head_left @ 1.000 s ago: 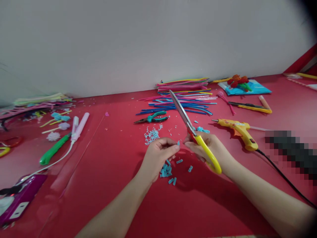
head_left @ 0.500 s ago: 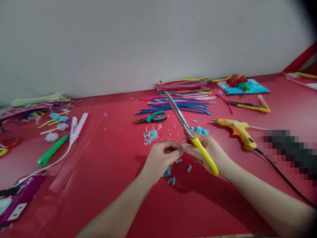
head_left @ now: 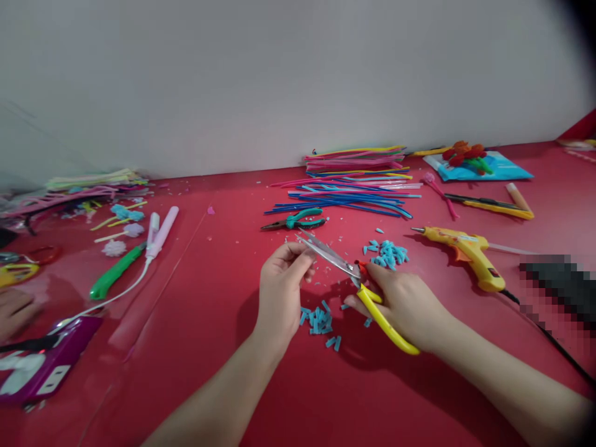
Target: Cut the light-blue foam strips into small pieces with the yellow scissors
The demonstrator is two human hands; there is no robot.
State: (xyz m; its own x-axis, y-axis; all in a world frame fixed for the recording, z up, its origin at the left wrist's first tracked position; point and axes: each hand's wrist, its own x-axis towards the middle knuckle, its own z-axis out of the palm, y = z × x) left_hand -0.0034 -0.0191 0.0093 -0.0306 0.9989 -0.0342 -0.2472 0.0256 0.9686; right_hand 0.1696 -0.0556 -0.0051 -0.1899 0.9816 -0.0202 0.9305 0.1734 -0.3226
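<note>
My right hand [head_left: 405, 304] is wrapped round scissors [head_left: 388, 326] with yellow handles, their blades slightly parted and pointing up to the left. The blade tips reach the fingertips of my left hand [head_left: 282, 288], which is closed in a pinch; whatever it holds is too small to make out. Short blue fuzzy pieces [head_left: 320, 321] lie loose on the red table [head_left: 195, 372] between my wrists. Past my right hand sits a heap of blue fuzzy pieces [head_left: 392, 253] with tapered ends. Pale clippings are scattered around my left fingers.
Pliers [head_left: 298, 220] lie beyond my left hand, before bundles of coloured pipe cleaners [head_left: 354, 186]. To the right is a yellow glue gun [head_left: 470, 248] with a cord. Leftward are a green cutter [head_left: 116, 273], a pink corded tool [head_left: 161, 233], a purple power strip [head_left: 69, 360] and another person's hand [head_left: 16, 313].
My hands have moved apart. The scissors have swung from pointing steeply up to lying lower, blades opened a little at my left fingertips. Another person's hand has come into view at the left edge.
</note>
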